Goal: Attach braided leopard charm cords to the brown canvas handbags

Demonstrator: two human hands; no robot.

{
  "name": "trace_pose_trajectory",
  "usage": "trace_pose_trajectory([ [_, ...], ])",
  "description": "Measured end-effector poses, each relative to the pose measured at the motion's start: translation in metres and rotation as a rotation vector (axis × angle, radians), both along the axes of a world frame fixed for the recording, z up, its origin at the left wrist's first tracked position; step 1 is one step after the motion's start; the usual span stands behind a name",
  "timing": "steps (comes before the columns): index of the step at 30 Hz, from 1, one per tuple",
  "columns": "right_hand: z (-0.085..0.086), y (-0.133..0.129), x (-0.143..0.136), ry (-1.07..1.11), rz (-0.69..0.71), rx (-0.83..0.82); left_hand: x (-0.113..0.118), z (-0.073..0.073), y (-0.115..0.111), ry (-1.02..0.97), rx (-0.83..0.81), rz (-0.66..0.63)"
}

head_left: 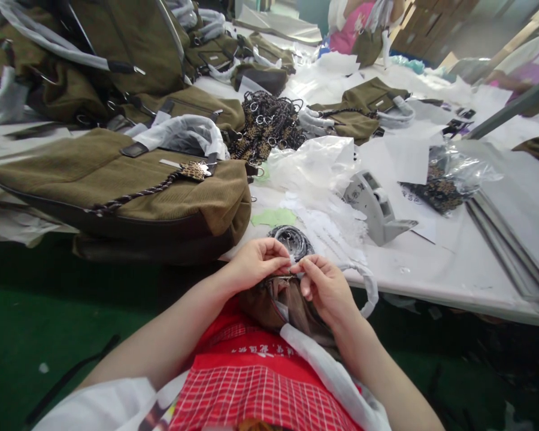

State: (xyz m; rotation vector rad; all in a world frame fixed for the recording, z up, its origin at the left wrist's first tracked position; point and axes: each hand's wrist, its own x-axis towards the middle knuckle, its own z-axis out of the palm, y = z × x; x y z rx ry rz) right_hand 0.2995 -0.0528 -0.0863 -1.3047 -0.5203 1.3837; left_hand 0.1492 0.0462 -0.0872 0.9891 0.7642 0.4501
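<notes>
A brown handbag rests in my lap against the table edge, its top partly open and its handles wrapped in white paper. Just above its metal zipper, my left hand is closed in a pinch. My right hand pinches right beside it, the fingertips of both nearly meeting. Whatever small thing is between the fingers is too small to make out. Behind the hands lies a coil of dark cords on the table.
To the left, a large olive bag with a braided leopard-print tag overhangs the table edge. A grey tape dispenser stands to the right. Beyond are a pile of braided straps, plastic film and more bags. Other people work across the table.
</notes>
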Motion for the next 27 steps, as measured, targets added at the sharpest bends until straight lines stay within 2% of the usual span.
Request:
trace_pose_trajectory([
  [3, -0.003, 0.003, 0.0, 0.144, -0.027, -0.014, 0.001, -0.001, -0.002, 0.037, 0.063, -0.008],
  [7, -0.003, 0.005, 0.002, 0.198, -0.034, -0.012, -0.002, 0.003, -0.003, 0.094, 0.233, -0.098],
  [12, -0.004, 0.006, 0.002, 0.137, -0.063, -0.016, -0.004, 0.013, 0.0, 0.213, 0.756, -0.233],
  [14, -0.005, 0.006, 0.001, 0.08, -0.068, 0.001, -0.003, 0.016, 0.002, 0.246, 0.905, -0.266],
  [21, -0.01, 0.004, 0.001, -0.144, -0.053, 0.049, -0.001, 0.015, 0.002, 0.335, 1.037, -0.371],
  [27, -0.009, 0.005, 0.003, -0.255, -0.013, 0.054, 0.001, 0.016, 0.002, 0.378, 1.094, -0.389],
])
